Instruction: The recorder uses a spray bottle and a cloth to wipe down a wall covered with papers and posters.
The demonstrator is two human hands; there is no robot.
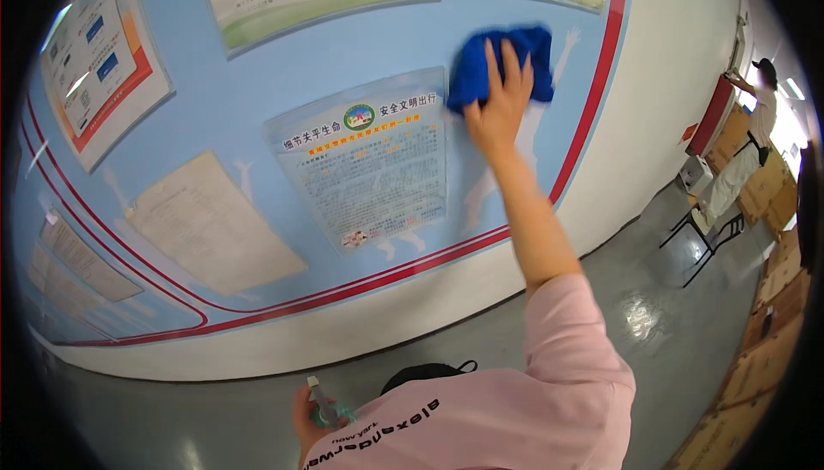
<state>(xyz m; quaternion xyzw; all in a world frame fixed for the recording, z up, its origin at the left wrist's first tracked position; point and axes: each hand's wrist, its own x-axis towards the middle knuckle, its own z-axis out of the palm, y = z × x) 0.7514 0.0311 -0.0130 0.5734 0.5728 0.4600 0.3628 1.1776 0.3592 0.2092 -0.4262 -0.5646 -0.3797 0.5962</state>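
Observation:
My right hand (502, 112) presses a bunched blue cloth (473, 64) flat against the light-blue wall board (386, 45), fingers spread over it. Just left of the cloth is a clear sleeve holding a printed notice (380, 174). Low in front of my body, my left hand (305, 415) is wrapped around a spray bottle (326, 405) with a grey-white trigger head and a greenish translucent body. My shirt hides part of the bottle.
More notices in sleeves hang above and left, and a worn paper sheet (215, 225) is on the board. A red stripe (589, 109) borders it. At right, a person (759, 109) stands on a black chair (705, 228) near a red box, beside stacked cardboard boxes (727, 412).

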